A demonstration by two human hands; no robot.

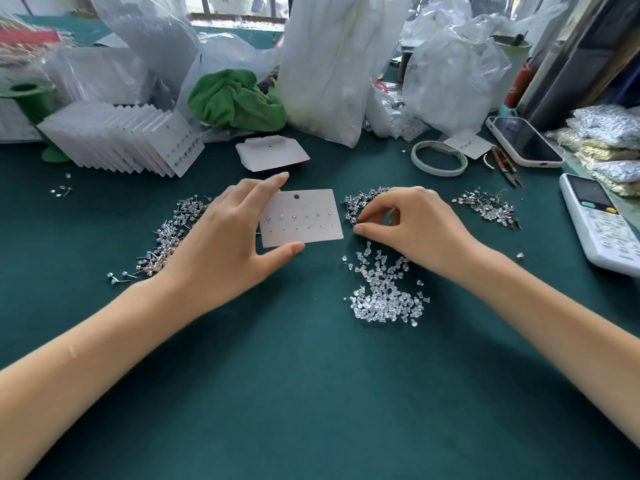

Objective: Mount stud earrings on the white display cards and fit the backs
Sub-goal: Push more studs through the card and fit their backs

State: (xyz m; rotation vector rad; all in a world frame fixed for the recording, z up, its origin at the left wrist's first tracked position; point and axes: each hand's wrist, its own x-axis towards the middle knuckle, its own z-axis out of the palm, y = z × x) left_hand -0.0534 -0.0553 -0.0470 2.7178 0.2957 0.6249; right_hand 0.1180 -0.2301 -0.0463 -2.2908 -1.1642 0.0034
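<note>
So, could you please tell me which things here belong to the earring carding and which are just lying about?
In use: display card held by left hand; stud pile under right hand; clear backs; finished cards.

Lying about: green cloth, tape roll, phone, calculator.

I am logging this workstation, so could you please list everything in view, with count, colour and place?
display card: one, white, centre, top row of studs filled
stud piles: three, silvery, left, centre right, far right
earring backs: one pile, clear, below right hand
finished cards: one fanned row, white, back left
blank cards: small stack, white, behind centre
cloth: one, green, back
plastic bags: several, clear, back
tape roll: one, white, back right
phone: one, right
calculator: one, white, right edge
left hand: holds the card
right hand: pinching at the centre pile
</note>
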